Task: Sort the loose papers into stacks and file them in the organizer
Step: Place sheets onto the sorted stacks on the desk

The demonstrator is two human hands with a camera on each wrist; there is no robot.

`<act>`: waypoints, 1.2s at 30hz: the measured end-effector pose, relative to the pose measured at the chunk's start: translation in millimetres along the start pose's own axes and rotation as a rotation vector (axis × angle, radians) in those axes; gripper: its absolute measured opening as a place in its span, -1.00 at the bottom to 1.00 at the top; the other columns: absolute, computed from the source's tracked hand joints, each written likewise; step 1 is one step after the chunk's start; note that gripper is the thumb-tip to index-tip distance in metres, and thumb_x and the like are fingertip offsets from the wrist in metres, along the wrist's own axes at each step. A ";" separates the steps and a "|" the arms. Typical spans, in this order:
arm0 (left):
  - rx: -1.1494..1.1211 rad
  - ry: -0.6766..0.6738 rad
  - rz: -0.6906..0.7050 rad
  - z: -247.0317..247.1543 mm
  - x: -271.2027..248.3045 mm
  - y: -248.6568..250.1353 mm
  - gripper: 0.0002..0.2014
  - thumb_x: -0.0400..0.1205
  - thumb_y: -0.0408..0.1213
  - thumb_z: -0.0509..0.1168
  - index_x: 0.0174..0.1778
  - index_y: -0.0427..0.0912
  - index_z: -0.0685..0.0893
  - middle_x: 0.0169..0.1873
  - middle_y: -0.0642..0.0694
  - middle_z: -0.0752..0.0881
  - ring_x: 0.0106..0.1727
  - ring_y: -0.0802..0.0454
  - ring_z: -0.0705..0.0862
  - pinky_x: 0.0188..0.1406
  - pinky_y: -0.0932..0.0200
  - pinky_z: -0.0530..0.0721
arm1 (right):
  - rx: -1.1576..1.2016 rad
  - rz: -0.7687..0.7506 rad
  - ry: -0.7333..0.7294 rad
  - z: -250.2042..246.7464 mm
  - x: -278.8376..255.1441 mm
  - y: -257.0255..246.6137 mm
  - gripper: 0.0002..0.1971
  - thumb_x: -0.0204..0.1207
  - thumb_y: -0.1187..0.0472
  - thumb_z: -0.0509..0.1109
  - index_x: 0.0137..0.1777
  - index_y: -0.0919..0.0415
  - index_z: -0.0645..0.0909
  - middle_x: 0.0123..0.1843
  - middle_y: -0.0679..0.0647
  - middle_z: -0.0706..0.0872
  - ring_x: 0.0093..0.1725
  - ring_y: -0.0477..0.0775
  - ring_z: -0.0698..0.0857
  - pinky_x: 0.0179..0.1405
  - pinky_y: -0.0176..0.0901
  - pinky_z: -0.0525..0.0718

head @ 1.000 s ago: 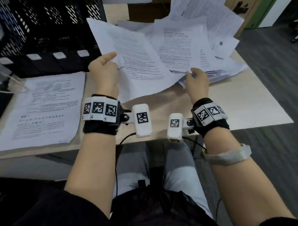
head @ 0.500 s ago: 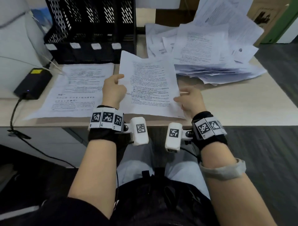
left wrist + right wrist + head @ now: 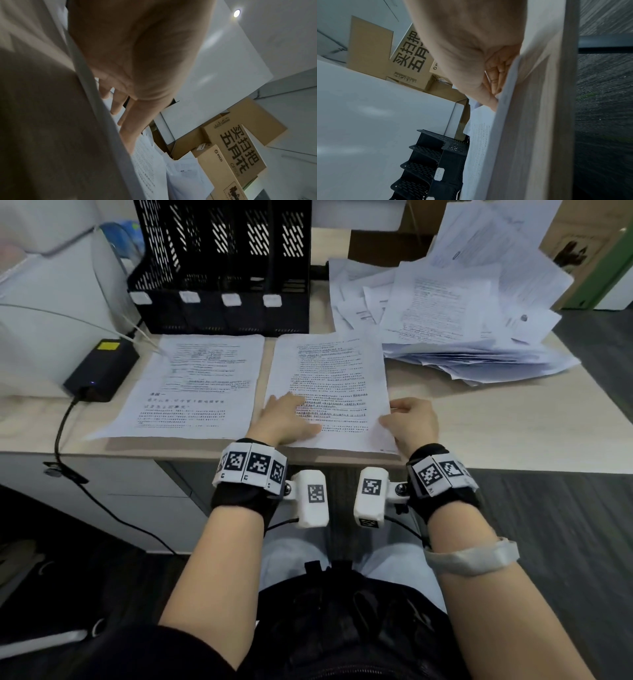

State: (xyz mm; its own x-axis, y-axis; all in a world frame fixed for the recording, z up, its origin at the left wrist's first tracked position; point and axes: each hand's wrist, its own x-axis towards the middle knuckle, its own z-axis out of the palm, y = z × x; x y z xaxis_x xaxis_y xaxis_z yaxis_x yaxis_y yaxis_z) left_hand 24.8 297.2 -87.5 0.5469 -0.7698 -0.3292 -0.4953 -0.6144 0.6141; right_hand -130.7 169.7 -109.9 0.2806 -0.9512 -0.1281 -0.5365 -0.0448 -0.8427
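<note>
Nearest the desk's (image 3: 513,436) front edge lies the printed sheet (image 3: 329,371) now being laid down. The left hand (image 3: 286,419) rests flat on the sheet's near left part, fingers straight and pressing, grasping nothing. The right hand (image 3: 412,421) sits at the sheet's right edge with fingers curled and the thumb at the paper's margin; it seems to pinch that edge, though the wrist view is too close to be sure. Just left of the sheet lies a second sorted stack (image 3: 195,385). Right of the sheet and farther back, the loose pile (image 3: 455,313) sprawls untidily. Behind the sheet stands the black mesh organizer (image 3: 222,265), its slots upright. Such paper is light, limp and slippery; best taken by opposite edges and squared before filing.
</note>
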 end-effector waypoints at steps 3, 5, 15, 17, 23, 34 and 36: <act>0.113 -0.010 -0.009 0.9 -1.4 -0.7 -0.22 0.57 -0.10 0.37 0.64 -0.08 0.12 0.68 -0.05 -0.01 0.69 -0.08 -0.17 0.68 -0.09 -0.16 | -0.032 -0.013 -0.019 0.5 -0.7 -1.1 -0.71 0.37 0.33 0.42 0.11 0.21 0.70 -0.02 0.09 0.78 0.07 0.15 0.73 0.06 -0.13 0.63; 0.137 -0.010 -0.023 1.4 -2.0 -0.7 -0.20 0.56 -0.11 0.38 0.65 -0.05 0.08 0.68 -0.03 -0.07 0.69 -0.07 -0.20 0.68 -0.09 -0.19 | -0.042 -0.033 -0.036 0.5 -1.1 -2.0 -0.70 0.38 0.32 0.42 0.13 0.21 0.70 0.03 0.11 0.79 0.06 0.13 0.73 0.06 -0.11 0.64; 0.172 -0.028 -0.062 -2.7 -6.8 4.3 -0.21 0.55 -0.26 0.39 0.64 -0.04 0.11 0.68 -0.08 -0.02 0.69 -0.14 -0.13 0.68 -0.18 -0.13 | 0.093 0.028 -0.164 -1.2 14.2 7.5 -0.77 0.25 0.44 0.49 -0.33 0.07 0.63 -0.04 0.22 0.77 0.08 0.30 0.75 0.21 0.22 0.69; 0.109 -0.011 -0.059 -5.6 -7.7 8.4 -0.21 0.52 -0.32 0.42 0.63 -0.06 0.18 0.66 -0.10 0.09 0.69 -0.16 0.00 0.67 -0.20 0.00 | 0.112 0.039 -0.176 -5.0 14.9 9.7 -0.77 0.25 0.45 0.51 -0.32 0.09 0.63 -0.08 0.21 0.74 0.05 0.29 0.74 0.23 0.22 0.68; -0.101 0.080 0.060 -10.8 -15.3 47.1 -0.35 0.55 -0.29 0.42 0.55 -0.04 0.34 0.61 -0.10 0.25 0.64 -0.11 0.18 0.64 -0.03 0.16 | 0.164 0.031 -0.226 -28.7 2.2 0.8 -0.74 0.40 0.38 0.51 0.08 0.29 0.62 -0.17 0.20 0.68 -0.32 0.06 0.63 -0.24 -0.20 0.68; -0.178 0.038 0.202 -1.3 16.5 144.3 -0.52 0.66 -0.23 0.24 0.52 -0.19 0.40 0.56 -0.12 0.36 0.56 -0.04 0.35 0.52 0.11 0.32 | 0.137 -0.194 0.227 -106.3 31.9 -27.2 -0.75 0.48 0.19 0.39 0.12 0.24 0.70 -0.03 0.11 0.76 0.10 0.08 0.71 0.23 -0.04 0.62; -0.206 0.032 0.199 5.6 28.9 157.5 -0.63 0.66 -0.29 0.21 0.41 -0.19 0.51 0.47 -0.14 0.45 0.48 -0.07 0.42 0.47 0.11 0.39 | 0.111 -0.225 0.242 -117.7 41.9 -30.2 -0.68 0.54 0.15 0.34 0.24 0.25 0.64 0.17 0.13 0.74 0.24 0.07 0.65 0.31 -0.10 0.55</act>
State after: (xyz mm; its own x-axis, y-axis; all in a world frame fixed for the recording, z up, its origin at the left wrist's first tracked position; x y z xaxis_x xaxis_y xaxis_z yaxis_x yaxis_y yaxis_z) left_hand -41.2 177.2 -4.3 0.4750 -0.8641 -0.1665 -0.4496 -0.4010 0.7981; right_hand -196.4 95.2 -28.2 0.1779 -0.9667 0.1838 -0.3887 -0.2406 -0.8894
